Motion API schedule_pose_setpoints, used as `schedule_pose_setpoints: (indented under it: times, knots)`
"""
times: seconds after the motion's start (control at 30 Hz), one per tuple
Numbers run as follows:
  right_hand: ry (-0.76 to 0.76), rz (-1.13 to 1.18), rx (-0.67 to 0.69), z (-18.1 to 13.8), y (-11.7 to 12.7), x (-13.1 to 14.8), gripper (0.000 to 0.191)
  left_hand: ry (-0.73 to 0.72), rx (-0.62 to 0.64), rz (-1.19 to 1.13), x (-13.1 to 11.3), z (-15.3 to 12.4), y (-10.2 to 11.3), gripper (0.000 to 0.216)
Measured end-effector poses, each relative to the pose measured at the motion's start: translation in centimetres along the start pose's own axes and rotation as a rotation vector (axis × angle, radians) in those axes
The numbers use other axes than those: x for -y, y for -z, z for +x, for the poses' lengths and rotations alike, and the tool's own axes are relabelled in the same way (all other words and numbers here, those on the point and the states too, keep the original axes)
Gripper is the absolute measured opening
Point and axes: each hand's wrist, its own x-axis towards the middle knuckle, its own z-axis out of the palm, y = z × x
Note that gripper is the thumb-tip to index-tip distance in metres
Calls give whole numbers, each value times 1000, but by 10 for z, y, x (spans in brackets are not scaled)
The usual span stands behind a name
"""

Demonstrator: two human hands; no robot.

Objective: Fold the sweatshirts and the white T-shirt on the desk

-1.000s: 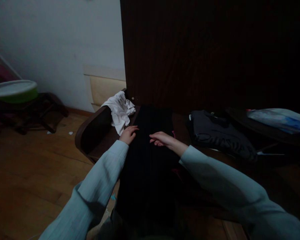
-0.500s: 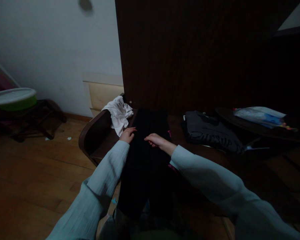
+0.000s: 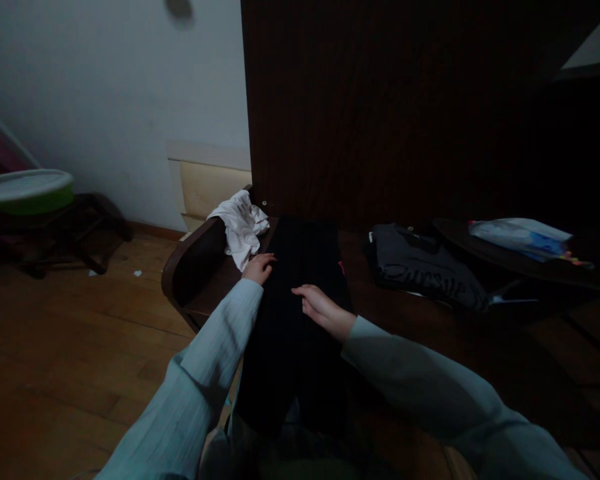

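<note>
From the head view, we're looking down at a pair of long black fabric trousers point(image 3: 300, 357), stretched along the dark brown wooden bench point(image 3: 360, 250) and reaching down towards our lap, legs parting at the near end. Our left hand point(image 3: 259, 268) is at their left edge, fingers loosely bent; whether it pinches the cloth, we can't tell. Our right hand point(image 3: 323, 310) is over the middle, fingers curled in and thumb pointing forward, and in this gloom we can't make out any fabric in its grip. It looks like a straightening job, so we'd want the left anchoring that edge lightly while the right works flat, sweeping outward towards the small pink mark point(image 3: 341, 268) on the far side. Black on dark wood hides creases, so we should feel for them, and keep clear of the crumpled white cloth point(image 3: 241, 227) just beside our left.
</note>
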Motion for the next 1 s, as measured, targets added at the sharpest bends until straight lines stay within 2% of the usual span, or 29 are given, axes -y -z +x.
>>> schedule_pose_setpoints:
  times: [0.17, 0.23, 0.33, 0.43, 0.57, 0.67, 0.73, 0.83, 1.0]
  knots:
    - [-77, 136, 247, -23, -2, -16, 6, 19, -13, -40, -2, 3, -1, 34]
    - [-48, 231, 235, -30, -3, -21, 7, 32, -20, -60, -4, 2, 0, 32]
    - [-4, 337, 190, -34, -4, -28, 19, 90, -59, -120, -7, -9, 7, 32]
    - [-27, 371, 235, -30, -1, -33, 23, 223, -122, -180, -11, -40, 21, 29]
    - [-34, 357, 273, -23, 3, -37, 24, 333, -160, -74, -25, -102, 40, 22]
    - [-35, 364, 265, -22, 4, -38, 25, 316, -162, -7, -40, -142, 44, 27]
    - [-31, 373, 257, -23, 3, -38, 24, 299, -180, 20, -48, -157, 42, 27]
    - [-40, 371, 248, -24, 2, -37, 24, 249, -213, 91, -54, -167, 37, 25]
    - [-24, 393, 254, -23, 2, -37, 24, 119, -219, 254, -50, -167, 33, 26]
